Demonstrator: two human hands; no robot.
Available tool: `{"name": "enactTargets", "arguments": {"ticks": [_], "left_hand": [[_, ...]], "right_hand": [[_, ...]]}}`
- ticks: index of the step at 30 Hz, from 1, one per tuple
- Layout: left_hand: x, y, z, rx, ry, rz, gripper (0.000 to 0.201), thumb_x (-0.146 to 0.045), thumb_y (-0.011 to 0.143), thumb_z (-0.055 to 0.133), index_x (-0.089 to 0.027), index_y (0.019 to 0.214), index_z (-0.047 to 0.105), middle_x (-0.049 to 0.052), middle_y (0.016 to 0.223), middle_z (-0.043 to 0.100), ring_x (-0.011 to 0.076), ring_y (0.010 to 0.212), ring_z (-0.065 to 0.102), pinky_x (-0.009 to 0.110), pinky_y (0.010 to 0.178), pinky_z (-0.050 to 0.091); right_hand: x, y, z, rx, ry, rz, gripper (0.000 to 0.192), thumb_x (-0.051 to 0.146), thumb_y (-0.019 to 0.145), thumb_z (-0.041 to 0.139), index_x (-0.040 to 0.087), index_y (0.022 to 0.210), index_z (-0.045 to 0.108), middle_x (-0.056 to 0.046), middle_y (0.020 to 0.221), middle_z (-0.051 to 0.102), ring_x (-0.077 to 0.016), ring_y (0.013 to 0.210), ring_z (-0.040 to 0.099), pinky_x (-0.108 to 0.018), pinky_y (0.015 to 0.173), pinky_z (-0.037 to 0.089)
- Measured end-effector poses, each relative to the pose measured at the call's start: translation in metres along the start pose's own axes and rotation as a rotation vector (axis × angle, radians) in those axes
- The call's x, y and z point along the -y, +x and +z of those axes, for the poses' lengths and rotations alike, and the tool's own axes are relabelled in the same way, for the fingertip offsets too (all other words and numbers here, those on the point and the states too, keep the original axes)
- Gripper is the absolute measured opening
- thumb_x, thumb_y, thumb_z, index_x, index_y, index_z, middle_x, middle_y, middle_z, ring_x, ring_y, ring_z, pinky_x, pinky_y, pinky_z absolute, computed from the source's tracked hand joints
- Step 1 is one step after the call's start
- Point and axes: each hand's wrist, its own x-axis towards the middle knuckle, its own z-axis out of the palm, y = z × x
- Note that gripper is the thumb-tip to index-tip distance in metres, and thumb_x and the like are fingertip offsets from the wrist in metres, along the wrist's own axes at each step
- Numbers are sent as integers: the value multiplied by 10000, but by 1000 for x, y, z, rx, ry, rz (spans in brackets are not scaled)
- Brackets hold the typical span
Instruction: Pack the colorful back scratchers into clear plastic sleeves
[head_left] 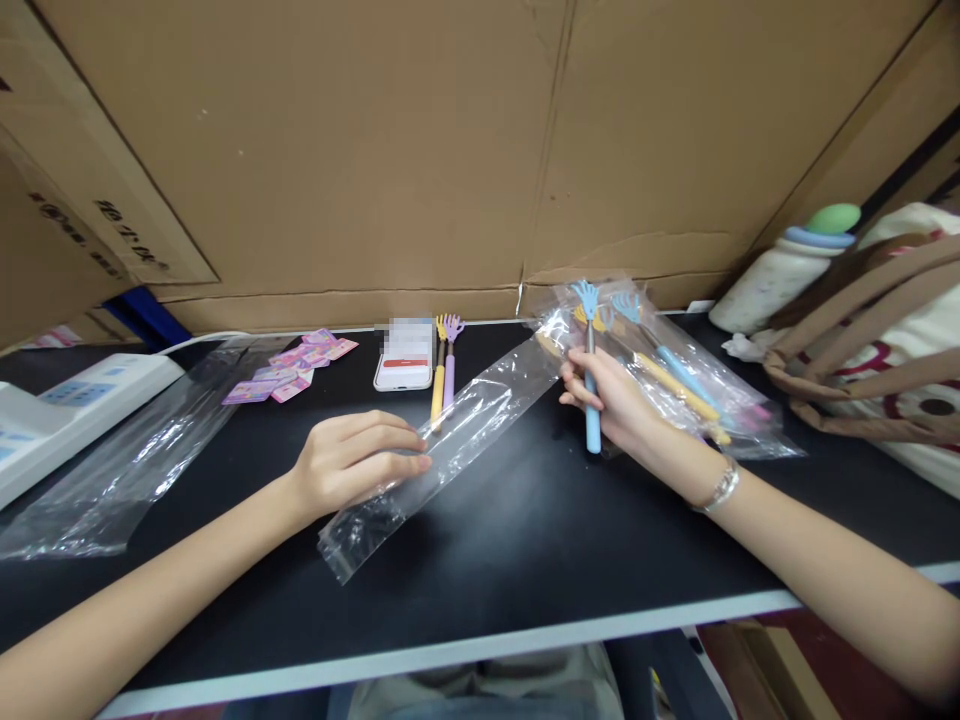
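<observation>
My right hand (607,395) grips a blue back scratcher (593,420) by its handle, the claw end pointing up. My left hand (364,460) rests with fingers stretched out over a long clear plastic bag (480,405) that slants across the table. Just beyond the bag lie a yellow back scratcher (438,385) and a purple back scratcher (450,378), side by side. Behind my right hand, more blue and yellow back scratchers lie in or under clear plastic packaging (739,425); their number is hard to make out.
A phone (405,365) and several pink-purple cards (285,370) lie toward the back. Another clear bag (161,450) and a white power strip (82,400) are at left. A bottle (772,280) and a cloth bag (892,350) stand at right. Cardboard (360,150) walls the back.
</observation>
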Motion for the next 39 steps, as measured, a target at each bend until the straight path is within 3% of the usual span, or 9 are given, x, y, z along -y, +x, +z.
{"name": "enactTargets", "arguments": {"ticks": [5,18,25,32,36,39], "left_hand": [[0,-1,-2,-41,-19,-50,72,-127,894,528,-144,881,596,64,786,659,153,735,647,240,594,546],[0,-8,-5,-16,-55,-158,104,-93,875,535,-167,907,600,67,836,658,144,720,630,228,586,510],[-2,-9,-6,-10,-100,-265,118,-113,893,504,-171,904,606,51,872,665,128,742,640,215,617,512],[-9,-5,4,-133,-252,-546,100,-89,819,604,-189,825,605,8,768,645,117,673,632,207,586,525],[-11,-5,5,-171,-418,-668,55,-141,827,618,-191,827,594,3,756,625,117,642,619,210,551,520],[-10,-5,5,-200,-476,-740,37,-199,851,603,-183,828,579,14,767,618,127,644,627,228,561,530]], "right_hand": [[0,-1,1,7,-6,8,127,162,850,481,194,728,466,88,596,551,1,299,233,-187,490,543],[3,0,-3,20,-77,-101,141,195,806,530,221,752,402,102,602,545,-10,311,236,-219,501,557],[9,-3,-4,40,-20,-109,112,190,844,526,209,758,456,88,616,555,-6,308,236,-190,488,537],[4,1,-6,104,42,97,112,290,893,513,197,831,532,23,745,658,2,302,215,-228,522,557],[1,0,-8,205,11,114,189,389,861,572,214,931,563,-6,824,690,-1,328,237,-278,639,572],[0,-2,-10,244,0,93,246,439,815,630,220,883,541,-3,856,696,0,350,242,-312,733,564]]}}
